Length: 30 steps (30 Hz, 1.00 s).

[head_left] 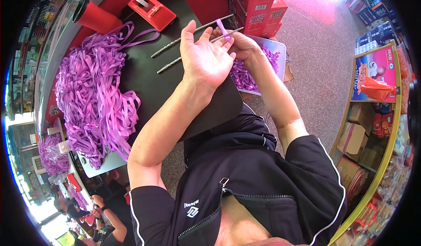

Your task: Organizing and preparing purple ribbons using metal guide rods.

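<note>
Two long metal rods with twisted shafts (165, 65) run side by side above the dark tabletop, partly hidden by my hands. A short purple ribbon (222, 28) is wrapped across both rods near their far ends. My left hand (201, 55) is palm up at the rods, its fingers stretched out and apart. My right hand (242, 48) is closed beside the ribbon, fingertips pinching at its lower end; the left fingers partly hide that grip. A large heap of purple ribbon (94, 92) lies to the left, with one loose strand looping toward the rods.
A red device with a white knob (152, 10) and a red cup (95, 16) stand at the table's back. Right of the table, a translucent bin (280, 55) contains purple pieces. Red boxes (262, 9) are stacked behind it. Shelves (372, 127) line the right; people are at lower left.
</note>
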Each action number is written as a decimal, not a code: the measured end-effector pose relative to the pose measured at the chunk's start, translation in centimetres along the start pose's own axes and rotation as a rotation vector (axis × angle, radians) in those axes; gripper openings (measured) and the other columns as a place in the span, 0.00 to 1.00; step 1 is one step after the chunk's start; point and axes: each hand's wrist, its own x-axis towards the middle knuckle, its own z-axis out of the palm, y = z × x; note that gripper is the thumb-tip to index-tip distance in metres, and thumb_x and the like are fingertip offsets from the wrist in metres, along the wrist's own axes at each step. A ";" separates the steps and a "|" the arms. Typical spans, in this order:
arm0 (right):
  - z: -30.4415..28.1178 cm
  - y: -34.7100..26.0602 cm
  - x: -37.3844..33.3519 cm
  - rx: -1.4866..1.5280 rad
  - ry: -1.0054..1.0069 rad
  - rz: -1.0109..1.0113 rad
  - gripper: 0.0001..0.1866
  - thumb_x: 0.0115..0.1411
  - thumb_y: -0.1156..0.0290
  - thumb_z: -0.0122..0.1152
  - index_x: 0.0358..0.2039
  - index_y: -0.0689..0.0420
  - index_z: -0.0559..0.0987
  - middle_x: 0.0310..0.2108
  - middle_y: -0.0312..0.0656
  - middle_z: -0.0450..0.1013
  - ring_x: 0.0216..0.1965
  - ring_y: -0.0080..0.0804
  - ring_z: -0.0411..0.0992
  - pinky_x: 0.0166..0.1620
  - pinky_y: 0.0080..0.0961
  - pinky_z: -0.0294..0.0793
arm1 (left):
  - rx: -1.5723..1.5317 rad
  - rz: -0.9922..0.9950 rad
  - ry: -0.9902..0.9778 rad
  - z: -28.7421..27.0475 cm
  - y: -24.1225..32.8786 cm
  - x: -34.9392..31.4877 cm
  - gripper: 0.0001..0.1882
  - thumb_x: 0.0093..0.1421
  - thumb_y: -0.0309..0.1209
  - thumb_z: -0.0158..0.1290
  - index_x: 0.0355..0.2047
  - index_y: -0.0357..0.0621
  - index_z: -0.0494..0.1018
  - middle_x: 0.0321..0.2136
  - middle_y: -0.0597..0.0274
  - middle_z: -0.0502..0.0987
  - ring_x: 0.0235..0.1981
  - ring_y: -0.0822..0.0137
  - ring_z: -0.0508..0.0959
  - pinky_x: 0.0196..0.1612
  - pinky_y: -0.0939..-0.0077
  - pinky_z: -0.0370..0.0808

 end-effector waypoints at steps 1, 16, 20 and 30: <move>-0.1 -0.7 -0.6 -0.167 0.135 -0.007 0.09 0.59 0.76 0.55 0.41 0.58 0.73 0.33 0.37 0.73 0.38 0.31 0.74 0.44 0.30 0.75 | 0.027 0.007 0.001 0.2 -0.2 0.0 0.53 0.55 0.56 0.48 0.67 0.40 0.31 0.65 0.35 0.41 0.68 0.48 0.42 0.66 0.51 0.23; 12.2 -0.6 -4.0 -2.361 0.689 -0.673 0.15 0.46 0.55 0.66 0.25 0.54 0.81 0.30 0.40 0.73 0.39 0.38 0.71 0.45 0.36 0.66 | 0.081 0.171 -0.084 -0.5 -2.3 0.4 0.34 0.59 0.56 0.42 0.61 0.57 0.50 0.58 0.57 0.59 0.63 0.62 0.54 0.66 0.55 0.34; 13.3 0.1 -3.1 -2.705 0.709 -0.639 0.15 0.45 0.56 0.67 0.25 0.56 0.80 0.30 0.41 0.72 0.38 0.39 0.72 0.40 0.39 0.68 | 0.005 0.189 -0.147 -1.0 -2.5 0.7 0.22 0.62 0.51 0.42 0.48 0.52 0.62 0.46 0.68 0.71 0.56 0.67 0.65 0.62 0.63 0.51; 15.4 1.0 -2.6 -2.766 0.717 -0.361 0.10 0.51 0.65 0.59 0.29 0.58 0.81 0.33 0.45 0.73 0.40 0.45 0.75 0.41 0.44 0.72 | -0.061 0.264 -0.281 -0.7 -2.8 1.1 0.21 0.62 0.50 0.41 0.48 0.50 0.65 0.47 0.61 0.71 0.54 0.62 0.69 0.60 0.63 0.60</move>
